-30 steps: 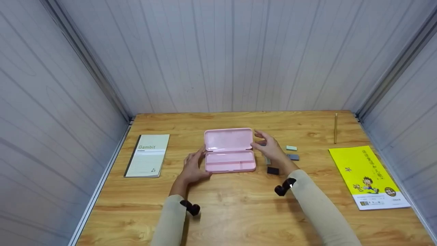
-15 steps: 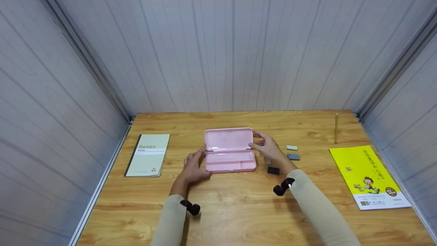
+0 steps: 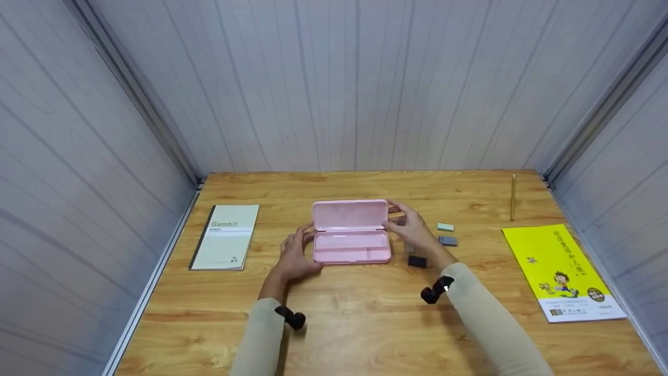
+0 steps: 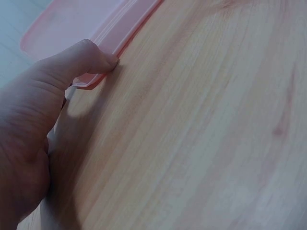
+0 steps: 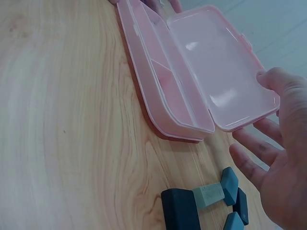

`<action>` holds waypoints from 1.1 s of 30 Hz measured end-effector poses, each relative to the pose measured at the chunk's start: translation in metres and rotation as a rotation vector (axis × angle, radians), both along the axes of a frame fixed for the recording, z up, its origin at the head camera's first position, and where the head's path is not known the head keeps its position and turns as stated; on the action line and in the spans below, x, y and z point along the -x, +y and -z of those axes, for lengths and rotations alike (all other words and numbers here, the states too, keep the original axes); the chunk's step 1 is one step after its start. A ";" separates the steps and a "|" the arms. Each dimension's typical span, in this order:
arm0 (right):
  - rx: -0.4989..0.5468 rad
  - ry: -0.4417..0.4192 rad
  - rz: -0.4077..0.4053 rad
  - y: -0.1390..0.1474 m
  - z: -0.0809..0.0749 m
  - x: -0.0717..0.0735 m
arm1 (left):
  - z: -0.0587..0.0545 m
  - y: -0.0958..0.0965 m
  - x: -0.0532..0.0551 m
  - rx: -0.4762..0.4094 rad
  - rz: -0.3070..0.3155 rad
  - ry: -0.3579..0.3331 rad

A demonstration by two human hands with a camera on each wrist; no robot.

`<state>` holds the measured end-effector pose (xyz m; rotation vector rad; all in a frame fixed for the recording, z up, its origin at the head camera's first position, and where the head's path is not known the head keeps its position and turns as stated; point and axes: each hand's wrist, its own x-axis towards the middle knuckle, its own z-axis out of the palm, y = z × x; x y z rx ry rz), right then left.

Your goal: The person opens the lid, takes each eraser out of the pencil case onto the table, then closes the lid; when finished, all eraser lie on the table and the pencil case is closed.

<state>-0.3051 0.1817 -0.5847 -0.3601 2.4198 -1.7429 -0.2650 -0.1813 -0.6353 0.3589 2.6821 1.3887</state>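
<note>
A pink pencil case [image 3: 352, 239] stands open on the table, its lid [image 3: 349, 215] raised at the far side. A low divider splits its tray, which has nothing in it. My left hand [image 3: 295, 258] holds the case's left end, thumb at the front corner; its other fingers are partly hidden. My right hand [image 3: 415, 232] pinches the lid's right edge, with the thumb [image 5: 276, 79] on the inner face and fingers behind. Beside that wrist lie a black eraser [image 3: 417, 261], a pale green eraser [image 5: 208, 195], a blue-grey eraser [image 3: 448, 241] and a mint eraser [image 3: 445, 227].
A cream notebook [image 3: 224, 237] lies on the left of the wooden table [image 3: 344, 313]. On the right are a yellow booklet [image 3: 561, 271] and, behind it, a pencil [image 3: 513, 197]. Pale panel walls [image 3: 334, 94] enclose the table's back and sides.
My right hand has closed on the lid's edge and tipped the lid slightly toward me. My left hand stays at the case's left end.
</note>
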 end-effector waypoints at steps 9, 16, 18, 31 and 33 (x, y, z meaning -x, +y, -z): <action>0.010 -0.030 0.010 0.004 0.002 -0.003 | 0.003 0.001 0.001 -0.035 0.010 0.036; -0.003 0.013 -0.039 0.004 0.008 -0.006 | 0.003 0.002 0.001 -0.021 0.017 0.031; -0.044 0.044 -0.061 0.004 0.009 -0.008 | 0.003 0.002 0.000 -0.019 0.016 0.025; -0.158 0.074 -0.221 0.002 0.018 -0.019 | 0.000 0.001 -0.003 0.048 0.005 0.005; -0.179 0.079 -0.239 0.003 0.020 -0.020 | 0.000 0.001 -0.003 0.048 0.010 0.002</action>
